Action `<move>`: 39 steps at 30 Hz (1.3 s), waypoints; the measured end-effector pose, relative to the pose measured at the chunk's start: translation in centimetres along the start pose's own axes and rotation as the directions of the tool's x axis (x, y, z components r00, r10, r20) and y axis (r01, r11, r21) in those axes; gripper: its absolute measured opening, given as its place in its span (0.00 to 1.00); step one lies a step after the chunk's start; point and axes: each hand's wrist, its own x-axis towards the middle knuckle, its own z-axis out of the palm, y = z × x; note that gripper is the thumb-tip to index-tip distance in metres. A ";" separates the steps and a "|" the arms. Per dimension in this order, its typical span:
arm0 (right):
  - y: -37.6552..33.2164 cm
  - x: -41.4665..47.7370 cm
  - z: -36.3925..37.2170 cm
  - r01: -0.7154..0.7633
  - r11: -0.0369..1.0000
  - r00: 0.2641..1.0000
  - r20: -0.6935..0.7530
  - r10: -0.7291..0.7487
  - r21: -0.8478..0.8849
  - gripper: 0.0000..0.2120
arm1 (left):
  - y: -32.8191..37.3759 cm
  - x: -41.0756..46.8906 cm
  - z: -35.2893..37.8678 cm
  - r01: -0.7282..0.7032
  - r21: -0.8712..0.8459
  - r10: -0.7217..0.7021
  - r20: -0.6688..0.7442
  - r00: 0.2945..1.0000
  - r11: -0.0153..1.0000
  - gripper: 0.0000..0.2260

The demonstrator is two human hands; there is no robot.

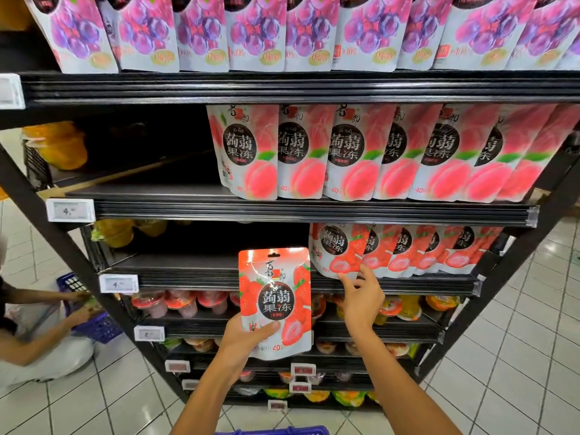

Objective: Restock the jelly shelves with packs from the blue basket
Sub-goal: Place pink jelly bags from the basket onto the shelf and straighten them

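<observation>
Head view, blue basket (276,431) rim peeking in at the bottom, left hand (248,337) gripping a strawberry jelly pack (274,296) upright just short of the shelf (204,274), right hand (361,298) fingers loose and spread, tips touching the strawberry row (401,252) standing on it, peach packs (345,152) one level up

Blue plastic basket (282,431): bottom edge is cutting it off.
Purple grape jelly pouches (201,32): top edge is cropping their tops.
White shelf price tags (118,283): print is blurring beyond reading.
</observation>
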 end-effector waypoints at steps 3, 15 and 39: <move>-0.1 0.1 0.2 -0.014 1.000 0.999 0.030 0.013 0.015 0.20 | 0.0 -0.1 0.1 0.007 0.000 -0.007 0.001 1.000 1.000 0.24; 0.2 0.8 0.1 0.017 0.999 0.999 -0.044 -0.015 0.046 0.08 | 0.6 0.4 0.0 0.009 0.026 -0.009 -0.019 1.000 1.000 0.24; -3.1 -4.1 -1.2 -0.294 0.888 0.750 0.661 -0.016 0.355 0.06 | 2.9 2.7 1.0 -0.032 0.036 0.028 0.101 0.994 0.999 0.25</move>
